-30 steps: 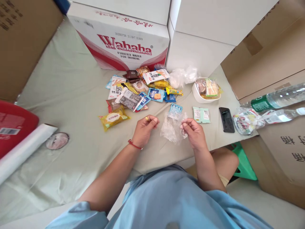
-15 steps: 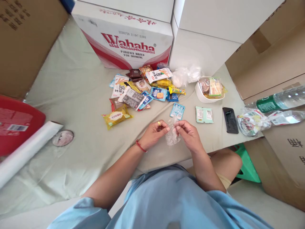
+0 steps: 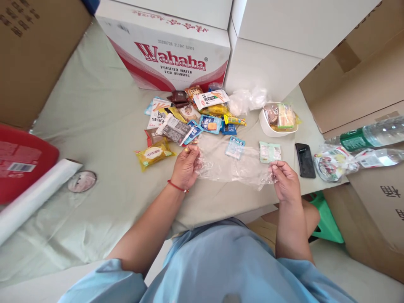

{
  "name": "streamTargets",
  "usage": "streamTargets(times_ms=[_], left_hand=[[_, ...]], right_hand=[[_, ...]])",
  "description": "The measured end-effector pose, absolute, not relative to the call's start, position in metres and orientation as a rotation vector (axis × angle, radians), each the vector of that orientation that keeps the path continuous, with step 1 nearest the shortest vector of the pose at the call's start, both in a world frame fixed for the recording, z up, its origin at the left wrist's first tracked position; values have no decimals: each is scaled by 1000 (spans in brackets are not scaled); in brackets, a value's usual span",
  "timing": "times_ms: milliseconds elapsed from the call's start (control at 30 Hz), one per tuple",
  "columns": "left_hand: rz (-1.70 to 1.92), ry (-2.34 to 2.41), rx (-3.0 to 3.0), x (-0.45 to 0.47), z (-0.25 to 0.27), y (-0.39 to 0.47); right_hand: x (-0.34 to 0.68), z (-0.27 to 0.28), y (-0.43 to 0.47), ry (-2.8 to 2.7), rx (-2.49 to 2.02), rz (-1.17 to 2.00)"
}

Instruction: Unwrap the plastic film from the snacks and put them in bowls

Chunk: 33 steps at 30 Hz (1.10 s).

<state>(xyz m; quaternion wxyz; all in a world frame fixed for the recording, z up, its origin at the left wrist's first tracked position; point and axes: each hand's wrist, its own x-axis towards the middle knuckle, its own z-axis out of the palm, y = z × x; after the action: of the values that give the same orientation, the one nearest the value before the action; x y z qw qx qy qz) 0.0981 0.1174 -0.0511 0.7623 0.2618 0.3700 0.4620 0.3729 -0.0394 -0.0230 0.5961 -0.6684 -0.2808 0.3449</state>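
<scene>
Plastic (image 3: 233, 170): spread, pinched by left hand (image 3: 187, 168) and right hand (image 3: 286, 182)
Cloth (image 3: 116, 176): broad between roll (image 3: 39, 198) and snacks (image 3: 191, 115)
Phone (image 3: 305, 160): right, by cloth's edge

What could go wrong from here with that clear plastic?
The thin plastic, held by the left hand and right hand, might tear if pulled harder. In view it overlaps the blue packet, so it might drag that along. The phone lies near the right hand and might get bumped.
</scene>
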Motion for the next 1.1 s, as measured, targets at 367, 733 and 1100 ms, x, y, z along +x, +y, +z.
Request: streamTargets(times_ms=[367, 733, 1100], left_hand=[[1279, 1087, 878, 98, -63, 121], [1006, 737, 2112, 132, -15, 32], [995, 1035, 2079, 169, -34, 39]], right_hand=[[375, -22, -43, -519, -1581, 1007], [351, -7, -27, -545, -1453, 1123], [319, -21, -47, -690, -1305, 1109]])
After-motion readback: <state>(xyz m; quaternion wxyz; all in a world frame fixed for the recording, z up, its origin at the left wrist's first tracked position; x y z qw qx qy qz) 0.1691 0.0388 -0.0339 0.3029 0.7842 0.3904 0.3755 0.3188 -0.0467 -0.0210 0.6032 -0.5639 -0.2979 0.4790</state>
